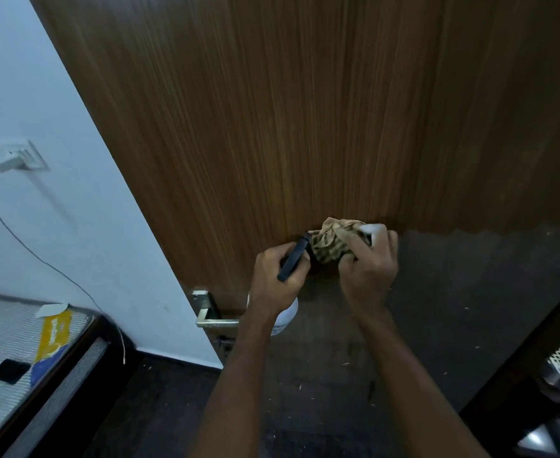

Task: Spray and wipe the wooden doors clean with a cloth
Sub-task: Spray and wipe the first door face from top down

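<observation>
Before the door point(305, 110), left hand point(277, 279) grips spray bottle point(286, 317), right hand point(369, 262) clutches cloth point(329, 241)

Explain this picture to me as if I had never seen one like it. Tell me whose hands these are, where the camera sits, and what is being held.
There is no machine here. A person wears a wide-angle camera on the head, so the single view looks forward and down along both forearms.

The left hand grips a white plastic spray bottle with a black trigger head; its nozzle points toward the cloth. The right hand holds a crumpled tan patterned cloth, bunched in front of the brown wood-grain door.

Below the left wrist, a brass-coloured metal lever handle sticks out of the door. On the left, a white charger is plugged into the pale wall, its thin cable hanging down toward a mattress bearing a yellow and blue packet. The floor is dark.
</observation>
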Demonstrator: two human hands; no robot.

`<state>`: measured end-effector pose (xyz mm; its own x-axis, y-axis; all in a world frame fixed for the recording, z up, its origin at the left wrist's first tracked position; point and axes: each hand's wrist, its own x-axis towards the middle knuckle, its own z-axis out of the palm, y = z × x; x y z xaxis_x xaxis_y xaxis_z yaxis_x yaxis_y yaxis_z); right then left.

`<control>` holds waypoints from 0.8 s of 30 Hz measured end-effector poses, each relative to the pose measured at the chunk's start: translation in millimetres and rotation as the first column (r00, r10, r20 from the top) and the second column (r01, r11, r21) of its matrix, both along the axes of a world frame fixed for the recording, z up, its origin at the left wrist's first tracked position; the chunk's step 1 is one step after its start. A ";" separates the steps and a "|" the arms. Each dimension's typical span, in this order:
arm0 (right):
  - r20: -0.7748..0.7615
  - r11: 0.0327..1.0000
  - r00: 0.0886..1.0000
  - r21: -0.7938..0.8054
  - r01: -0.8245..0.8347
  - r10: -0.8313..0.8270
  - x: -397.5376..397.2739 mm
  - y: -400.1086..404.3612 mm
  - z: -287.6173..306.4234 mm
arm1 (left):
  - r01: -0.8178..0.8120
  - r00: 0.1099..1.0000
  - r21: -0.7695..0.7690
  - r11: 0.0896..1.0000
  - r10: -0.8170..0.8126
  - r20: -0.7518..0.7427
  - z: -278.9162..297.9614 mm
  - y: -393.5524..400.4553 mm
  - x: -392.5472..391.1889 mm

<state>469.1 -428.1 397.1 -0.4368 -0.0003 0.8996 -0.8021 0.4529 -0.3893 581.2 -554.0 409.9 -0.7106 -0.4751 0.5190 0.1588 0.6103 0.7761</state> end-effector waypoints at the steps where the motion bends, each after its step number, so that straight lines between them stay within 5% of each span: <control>1: -0.010 0.999 1.000 0.034 -0.013 0.013 -1.9 2.6 -8.6 | -0.006 1.000 0.000 1.000 0.006 -0.004 -0.2 2.7 -2.0; 6: 0.151 0.928 0.981 0.335 -0.166 0.121 7.4 29.2 -85.3 | -0.026 1.000 0.013 1.000 0.026 -0.015 -1.3 16.2 -12.4; 12: 0.082 0.999 0.997 0.039 -0.008 0.005 -14.0 26.6 -5.0 | -0.039 0.999 0.016 0.999 0.039 -0.011 -3.3 27.2 -20.6; 19: 0.200 0.923 0.974 0.346 -0.171 0.105 -1.4 52.2 -76.5 | 0.014 1.000 0.028 1.000 -0.015 0.021 -4.0 26.5 -30.7; 24: 0.146 0.993 0.989 0.116 0.019 -0.036 -11.5 47.6 -13.9 | 0.058 0.998 0.035 0.998 -0.059 0.031 0.6 30.1 -34.9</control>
